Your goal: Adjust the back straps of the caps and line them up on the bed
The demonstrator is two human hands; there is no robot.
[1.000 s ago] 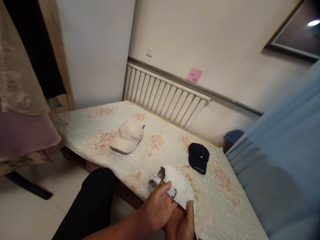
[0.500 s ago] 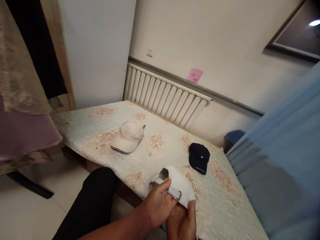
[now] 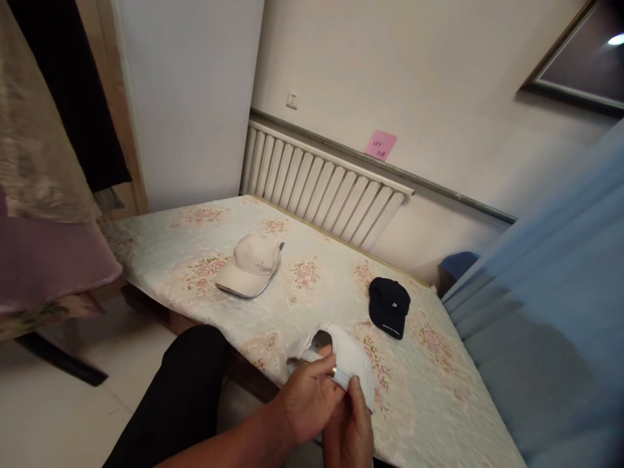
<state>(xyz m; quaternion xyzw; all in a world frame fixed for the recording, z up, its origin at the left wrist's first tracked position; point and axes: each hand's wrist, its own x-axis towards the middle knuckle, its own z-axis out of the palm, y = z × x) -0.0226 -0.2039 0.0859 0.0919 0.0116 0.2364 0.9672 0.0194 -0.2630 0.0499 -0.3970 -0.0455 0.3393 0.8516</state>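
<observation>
A white baseball cap [image 3: 350, 354] is between my hands over the near edge of the bed, its back opening and adjuster strap turned towards me. My left hand [image 3: 312, 393] pinches the strap close to the metal buckle, thumb on top. On the other side of the buckle, my right hand [image 3: 353, 416] grips the strap and the cap's back edge with its thumb; its other fingers are partly hidden. Farther off on the bed lie a beige baseball cap [image 3: 251, 263], to the left, and a navy baseball cap [image 3: 389, 305], to the right.
A flowered cover [image 3: 322, 305] spreads over the bed. Behind it stand a white radiator [image 3: 316, 185] and a wall with a pink note [image 3: 381, 145]. Blue curtains [image 3: 546, 292] hang on the right. Clothes [image 3: 49, 149] hang at the left, and my knee [image 3: 195, 364] is below the bed's edge.
My right hand has shifted left and up from the cap's lower edge onto the strap beside the buckle. The white cap has turned slightly. The other two caps lie where they were.
</observation>
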